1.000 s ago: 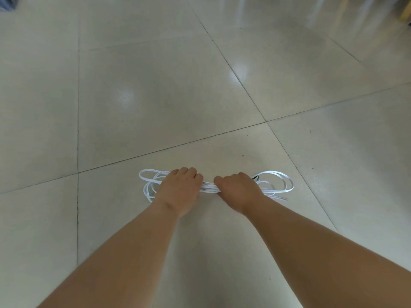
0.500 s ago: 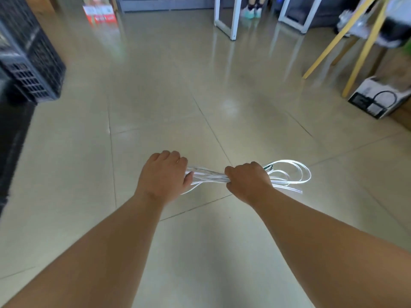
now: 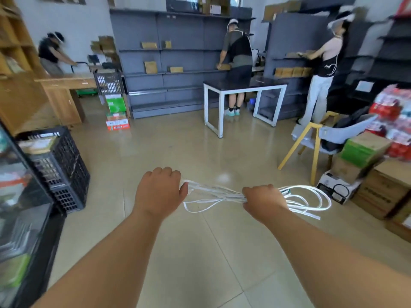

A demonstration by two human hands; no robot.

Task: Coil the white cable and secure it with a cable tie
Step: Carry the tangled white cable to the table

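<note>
Above the glossy tile floor (image 3: 200,252), flat white cable (image 3: 213,193) in loose loops, right hand (image 3: 263,202) and left hand (image 3: 160,192) both fisted around it.

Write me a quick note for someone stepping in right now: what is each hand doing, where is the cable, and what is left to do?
Right hand: shut on the cable, gripping the gathered strands; loops fan out past it to the right.
Left hand: closed around the strands' other end; one loop sags between the hands.
Cable: held in the air above the floor, bundled loosely, not a neat coil.
Done: strands gathered.
Left: tidy the loops and fasten a tie. No tie is clearly visible; something small and dark green shows by the right hand.
</note>
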